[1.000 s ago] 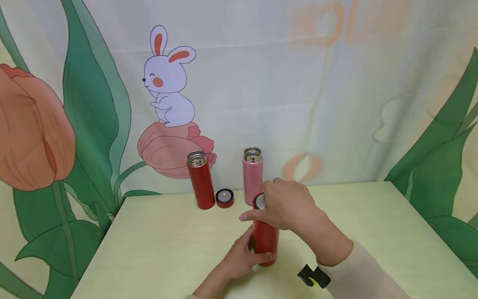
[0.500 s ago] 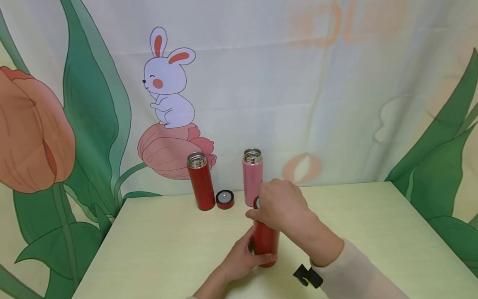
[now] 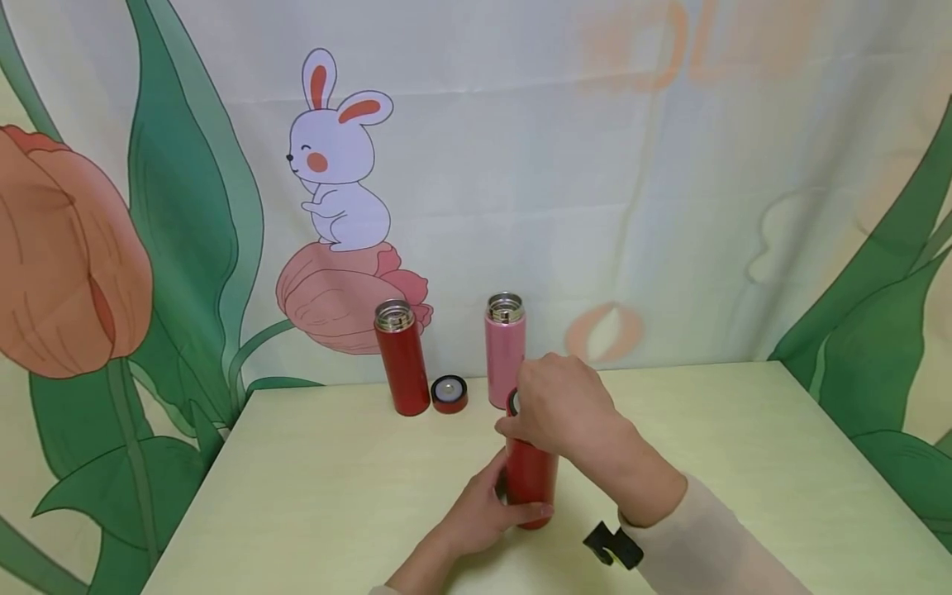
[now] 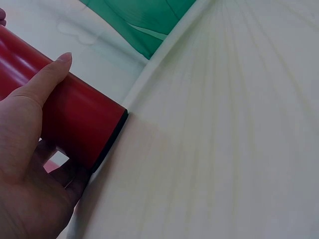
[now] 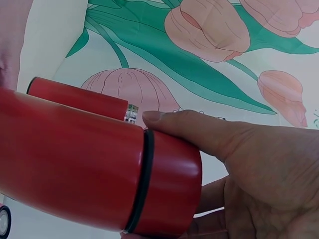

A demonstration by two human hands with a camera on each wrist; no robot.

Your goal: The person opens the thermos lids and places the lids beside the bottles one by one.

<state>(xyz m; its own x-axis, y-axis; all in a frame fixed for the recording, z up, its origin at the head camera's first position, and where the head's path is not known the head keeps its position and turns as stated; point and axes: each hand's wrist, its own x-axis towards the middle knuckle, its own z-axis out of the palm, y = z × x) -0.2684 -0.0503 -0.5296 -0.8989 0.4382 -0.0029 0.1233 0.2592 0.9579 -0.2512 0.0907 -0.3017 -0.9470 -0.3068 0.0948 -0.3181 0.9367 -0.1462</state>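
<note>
A red thermos bottle [image 3: 530,479] stands upright near the table's middle, its black-edged base down in the left wrist view. Around its lower body my left hand [image 3: 476,514] is wrapped, thumb [image 4: 47,79] across the front. My right hand [image 3: 568,405] grips the red lid [image 5: 174,184] at the top from above. In the right wrist view the thumb lies along the lid's side, and a black ring [image 5: 140,181] shows between lid and bottle body. The right hand hides most of the lid in the head view.
Behind, a second red bottle [image 3: 404,372] stands uncapped, with a loose red lid [image 3: 449,395] upside down beside it. An uncapped pink bottle [image 3: 505,347] stands just past my right hand. A printed curtain [image 3: 521,165] hangs along the table's [image 3: 320,487] back edge.
My right hand has turned on the lid and shifted slightly left; its thumb has drawn in toward the bottle. The left hand and the bottles stay in place.
</note>
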